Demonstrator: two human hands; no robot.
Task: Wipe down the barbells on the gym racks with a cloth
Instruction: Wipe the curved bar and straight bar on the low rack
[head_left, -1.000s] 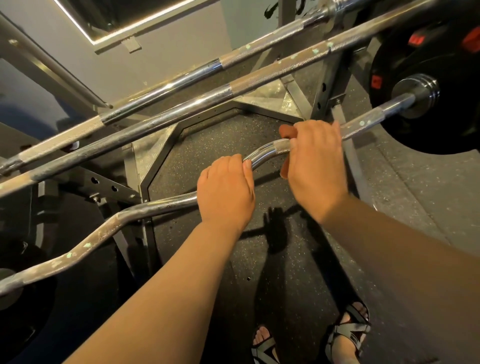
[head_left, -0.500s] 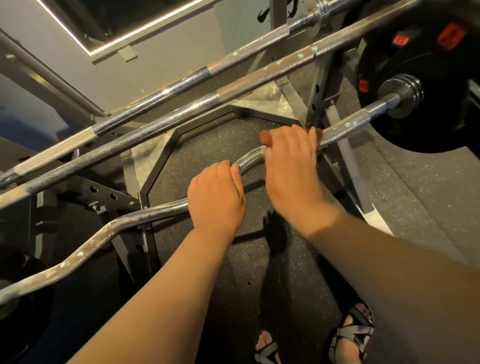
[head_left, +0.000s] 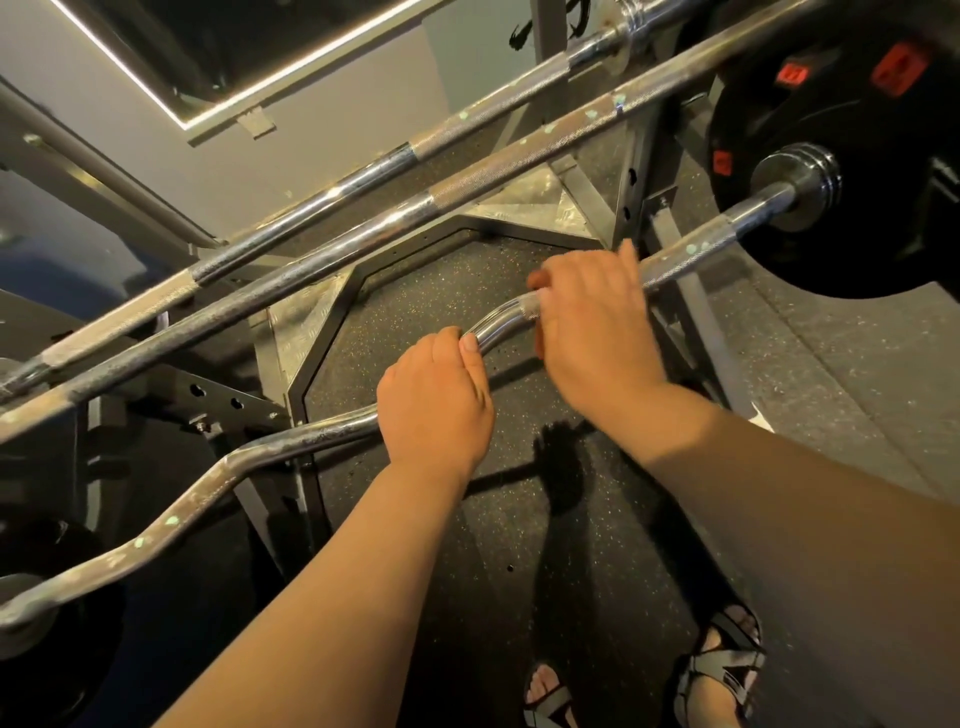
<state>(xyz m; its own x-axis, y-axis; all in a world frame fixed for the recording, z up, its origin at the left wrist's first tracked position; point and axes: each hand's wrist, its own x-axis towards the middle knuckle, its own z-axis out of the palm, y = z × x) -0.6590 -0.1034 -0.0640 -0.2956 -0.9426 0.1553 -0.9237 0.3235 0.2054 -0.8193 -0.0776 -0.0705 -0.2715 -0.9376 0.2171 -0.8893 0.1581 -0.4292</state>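
A bent chrome curl bar (head_left: 311, 434) runs from lower left to upper right across the rack. My left hand (head_left: 436, 400) grips it at its middle bend. Just to the right, my right hand (head_left: 592, 332) is wrapped over the bar with a reddish-brown cloth (head_left: 536, 283) under its fingers; only a small edge of the cloth shows by the thumb. A short shiny stretch of bar separates the two hands. Higher up lie two straight barbells, one nearer (head_left: 332, 254) and one farther (head_left: 363, 182), both speckled with pale spots.
A black weight plate (head_left: 857, 130) sits on the curl bar's right end. Grey rack uprights (head_left: 631, 171) and a bolted bracket (head_left: 218, 395) stand behind the bar. My sandalled feet (head_left: 722, 670) are on the speckled rubber floor (head_left: 467, 545). A wall is at upper left.
My right hand has slid left along the curl bar with the cloth, closing the gap to my left hand. The left hand has kept its grip in place.
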